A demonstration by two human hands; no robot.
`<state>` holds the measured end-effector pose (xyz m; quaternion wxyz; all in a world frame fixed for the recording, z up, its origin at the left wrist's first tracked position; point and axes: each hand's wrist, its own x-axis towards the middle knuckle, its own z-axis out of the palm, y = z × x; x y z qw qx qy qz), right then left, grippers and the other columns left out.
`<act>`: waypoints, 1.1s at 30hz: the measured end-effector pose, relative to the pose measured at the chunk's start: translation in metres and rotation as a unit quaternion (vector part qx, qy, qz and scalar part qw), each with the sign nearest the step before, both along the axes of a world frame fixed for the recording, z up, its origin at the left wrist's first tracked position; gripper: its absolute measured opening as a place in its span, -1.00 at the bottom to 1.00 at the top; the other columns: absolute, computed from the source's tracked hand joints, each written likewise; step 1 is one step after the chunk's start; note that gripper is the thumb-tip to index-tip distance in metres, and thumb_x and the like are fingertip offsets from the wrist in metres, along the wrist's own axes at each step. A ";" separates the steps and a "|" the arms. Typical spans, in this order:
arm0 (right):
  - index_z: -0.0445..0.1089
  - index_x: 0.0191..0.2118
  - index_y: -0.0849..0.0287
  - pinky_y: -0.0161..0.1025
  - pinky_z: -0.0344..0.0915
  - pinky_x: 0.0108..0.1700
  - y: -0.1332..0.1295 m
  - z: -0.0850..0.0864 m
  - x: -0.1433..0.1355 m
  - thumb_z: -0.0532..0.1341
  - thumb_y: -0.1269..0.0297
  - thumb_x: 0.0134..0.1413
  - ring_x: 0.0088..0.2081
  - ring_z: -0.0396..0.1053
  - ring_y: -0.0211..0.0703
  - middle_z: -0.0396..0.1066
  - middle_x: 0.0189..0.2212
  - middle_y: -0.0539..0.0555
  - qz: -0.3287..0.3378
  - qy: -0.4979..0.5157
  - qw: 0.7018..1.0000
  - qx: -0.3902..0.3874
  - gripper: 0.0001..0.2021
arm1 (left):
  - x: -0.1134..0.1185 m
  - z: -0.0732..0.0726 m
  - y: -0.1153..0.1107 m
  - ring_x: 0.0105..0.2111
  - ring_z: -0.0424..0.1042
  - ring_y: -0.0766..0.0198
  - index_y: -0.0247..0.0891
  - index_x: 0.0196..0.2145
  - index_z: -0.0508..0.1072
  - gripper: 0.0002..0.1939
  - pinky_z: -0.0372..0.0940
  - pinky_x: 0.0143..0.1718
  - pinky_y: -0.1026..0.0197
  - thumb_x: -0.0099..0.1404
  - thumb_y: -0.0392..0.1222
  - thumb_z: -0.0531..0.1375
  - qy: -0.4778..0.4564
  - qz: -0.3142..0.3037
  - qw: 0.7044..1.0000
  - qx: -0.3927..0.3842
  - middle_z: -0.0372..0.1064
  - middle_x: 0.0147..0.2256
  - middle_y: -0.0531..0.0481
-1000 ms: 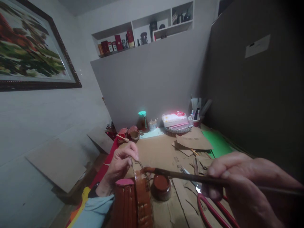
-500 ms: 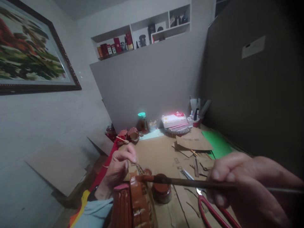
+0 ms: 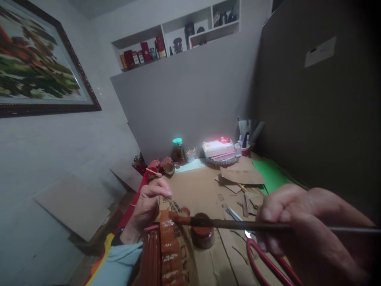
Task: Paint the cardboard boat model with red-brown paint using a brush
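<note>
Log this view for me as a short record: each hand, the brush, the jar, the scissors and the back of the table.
Left hand: pinching the far end of a partly coated cardboard piece
Right hand: gripping the brush by its handle
Brush: bristles at the piece's reddish-brown coating
Jar: right of the piece, partly hidden by the brush
Scissors: lying open or shut, unclear; red handles nearer the person
Back of table: tissue pack, cup of small sticks

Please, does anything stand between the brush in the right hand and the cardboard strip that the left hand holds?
Nothing visible does: the tip of the brush seems to touch the cardboard strip. The jar shows below the handle, not between tip and strip.
</note>
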<state>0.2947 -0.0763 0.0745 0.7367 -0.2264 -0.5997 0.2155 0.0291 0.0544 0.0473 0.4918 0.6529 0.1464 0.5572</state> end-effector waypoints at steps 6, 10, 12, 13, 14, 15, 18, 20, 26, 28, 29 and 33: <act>0.45 -0.39 0.12 -0.27 0.40 -0.71 0.009 0.002 0.016 0.14 0.39 0.36 -0.67 0.36 -0.24 0.39 -0.44 0.05 0.044 0.039 0.998 0.004 -0.74 | -0.008 0.005 0.001 -0.49 0.35 0.36 -0.07 -0.38 0.69 -0.91 0.28 -0.48 0.28 0.11 -0.11 0.45 0.022 0.024 0.999 0.022 0.34 -0.47 0.02; 0.45 -0.44 0.15 -0.33 0.34 -0.71 0.009 0.008 0.020 0.20 0.39 0.28 -0.67 0.31 -0.30 0.36 -0.47 0.04 0.014 0.114 0.993 -0.001 -0.77 | -0.021 0.018 0.001 -0.47 0.36 0.35 -0.13 -0.37 0.69 -0.88 0.31 -0.46 0.28 0.11 -0.10 0.44 0.035 0.053 0.997 0.039 0.35 -0.45 0.00; 0.42 -0.48 0.15 -0.35 0.32 -0.69 0.006 0.011 0.019 0.20 0.43 0.24 -0.65 0.27 -0.32 0.32 -0.48 0.01 -0.018 0.157 0.987 -0.023 -0.76 | -0.029 0.029 0.000 -0.45 0.38 0.35 -0.13 -0.42 0.68 -0.87 0.33 -0.44 0.30 0.08 -0.07 0.46 0.038 0.073 0.995 0.048 0.34 -0.44 0.01; 0.39 -0.50 0.14 -0.36 0.31 -0.69 0.005 0.012 0.019 0.19 0.46 0.22 -0.65 0.25 -0.34 0.31 -0.48 0.00 -0.032 0.173 0.984 -0.034 -0.75 | -0.032 0.036 -0.001 -0.45 0.38 0.35 -0.12 -0.44 0.68 -0.86 0.33 -0.45 0.31 0.07 -0.04 0.47 0.039 0.081 0.995 0.051 0.33 -0.44 0.02; 0.37 -0.51 0.15 -0.36 0.33 -0.67 0.005 0.012 0.019 0.18 0.49 0.20 -0.64 0.23 -0.35 0.30 -0.47 -0.01 -0.038 0.184 0.981 -0.053 -0.74 | -0.035 0.042 -0.002 -0.46 0.38 0.36 -0.10 -0.45 0.68 -0.86 0.33 -0.46 0.31 0.05 -0.04 0.47 0.042 0.089 0.994 0.053 0.32 -0.44 0.03; 0.36 -0.51 0.14 -0.37 0.33 -0.65 0.005 0.012 0.020 0.18 0.49 0.21 -0.64 0.22 -0.36 0.30 -0.46 -0.01 -0.042 0.191 0.979 -0.058 -0.74 | -0.038 0.049 -0.003 -0.46 0.39 0.36 -0.08 -0.45 0.68 -0.87 0.33 -0.46 0.31 0.05 -0.05 0.47 0.047 0.097 0.993 0.055 0.32 -0.44 0.04; 0.36 -0.52 0.14 -0.34 0.35 -0.61 0.009 0.010 0.022 0.21 0.43 0.24 -0.61 0.22 -0.33 0.33 -0.43 0.01 -0.062 0.203 0.975 -0.059 -0.73 | -0.044 0.065 -0.007 -0.46 0.39 0.35 -0.07 -0.44 0.67 -0.91 0.33 -0.47 0.32 0.08 -0.07 0.46 0.073 0.118 0.989 0.060 0.32 -0.44 0.05; 0.39 -0.50 0.13 -0.31 0.35 -0.63 0.013 0.009 0.024 0.26 0.38 0.22 -0.61 0.24 -0.30 0.36 -0.43 0.03 -0.074 0.201 0.975 -0.054 -0.76 | -0.050 0.073 -0.009 -0.44 0.39 0.35 -0.09 -0.42 0.68 -0.89 0.32 -0.48 0.33 0.11 -0.04 0.44 0.096 0.131 0.984 0.070 0.34 -0.41 0.03; 0.39 -0.52 0.15 -0.30 0.31 -0.67 0.022 0.005 0.024 0.34 0.28 0.15 -0.61 0.29 -0.26 0.39 -0.44 0.07 -0.099 0.201 0.973 -0.045 -0.76 | -0.070 0.101 -0.008 -0.34 0.43 0.31 -0.13 -0.33 0.69 -0.84 0.35 -0.37 0.33 0.15 -0.04 0.42 0.187 0.164 0.958 0.141 0.45 -0.31 -0.06; 0.39 -0.53 0.17 -0.30 0.32 -0.67 0.025 0.004 0.025 0.35 0.29 0.13 -0.62 0.30 -0.26 0.39 -0.45 0.08 -0.112 0.197 0.973 -0.035 -0.74 | -0.074 0.112 -0.007 -0.29 0.44 0.31 -0.13 -0.30 0.69 -0.85 0.37 -0.29 0.34 0.18 -0.07 0.41 0.210 0.170 0.949 0.165 0.46 -0.28 -0.06; 0.38 -0.54 0.17 -0.30 0.32 -0.67 0.026 0.004 0.025 0.36 0.28 0.13 -0.62 0.30 -0.26 0.39 -0.46 0.09 -0.117 0.193 0.974 -0.030 -0.74 | -0.075 0.117 -0.006 -0.26 0.44 0.30 -0.13 -0.28 0.69 -0.86 0.37 -0.25 0.34 0.19 -0.10 0.40 0.219 0.173 0.944 0.177 0.46 -0.27 -0.06; 0.40 -0.53 0.17 -0.33 0.34 -0.65 0.032 0.004 0.023 0.38 0.27 0.11 -0.60 0.33 -0.26 0.40 -0.45 0.08 -0.128 0.191 0.973 -0.024 -0.75 | -0.072 0.133 -0.006 -0.19 0.44 0.33 -0.05 -0.17 0.66 -0.83 0.36 -0.20 0.37 0.28 -0.20 0.33 0.277 0.213 0.903 0.251 0.44 -0.19 -0.02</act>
